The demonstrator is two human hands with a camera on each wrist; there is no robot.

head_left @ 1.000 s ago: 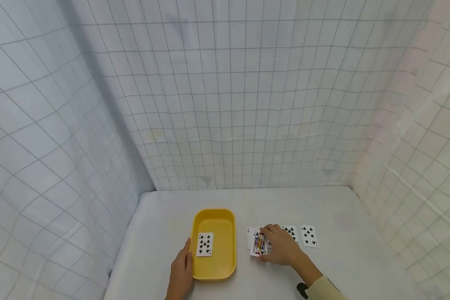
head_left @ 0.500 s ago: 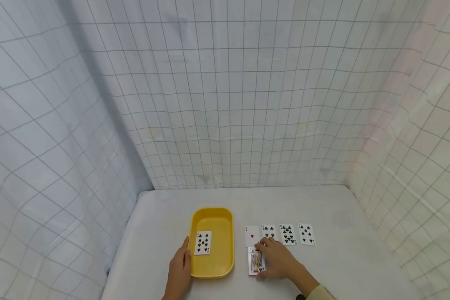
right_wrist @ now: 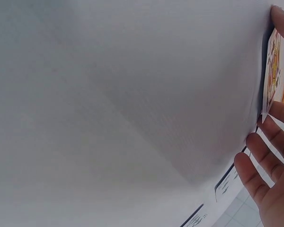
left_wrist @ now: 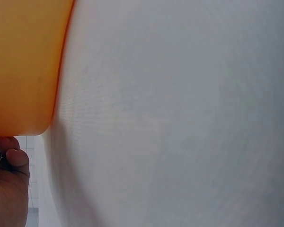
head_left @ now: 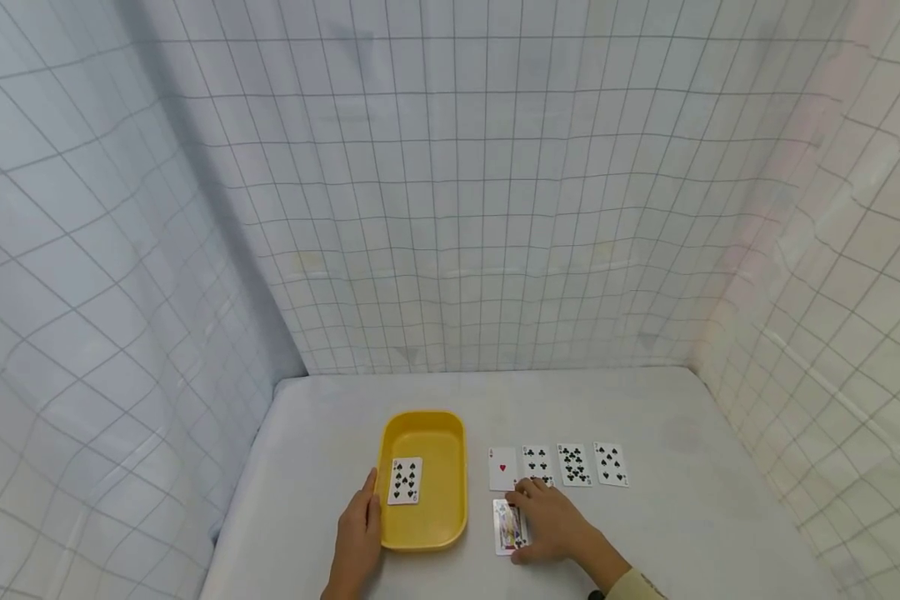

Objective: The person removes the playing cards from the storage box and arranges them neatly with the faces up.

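My left hand [head_left: 357, 533] grips the left side of a yellow tray [head_left: 459, 525]; in the left wrist view its curled fingers show at the tray's edge, partly cut off. A nine of spades [head_left: 405, 481] lies face up in the tray. To the right of the tray, my right hand [head_left: 558, 523] holds a playing card with a court figure [head_left: 507, 528] by its edges, between thumb and fingertips. The card is face up, low over the white table. In the right wrist view, the thumb and index finger [right_wrist: 281, 112] stand at opposite ends of it, the other fingers spread.
Behind the right hand lies a row of face-up cards: an ace of hearts [head_left: 502, 468], a card of clubs [head_left: 537, 460] partly covered by the fingers, another clubs card [head_left: 574, 465] and a spades card [head_left: 611, 464]. White sheets with a grid [head_left: 457, 208] surround the table.
My right hand has brought the court card from in front of the ace of hearts toward the near side, so the ace now shows fully. The left hand stays at the tray.
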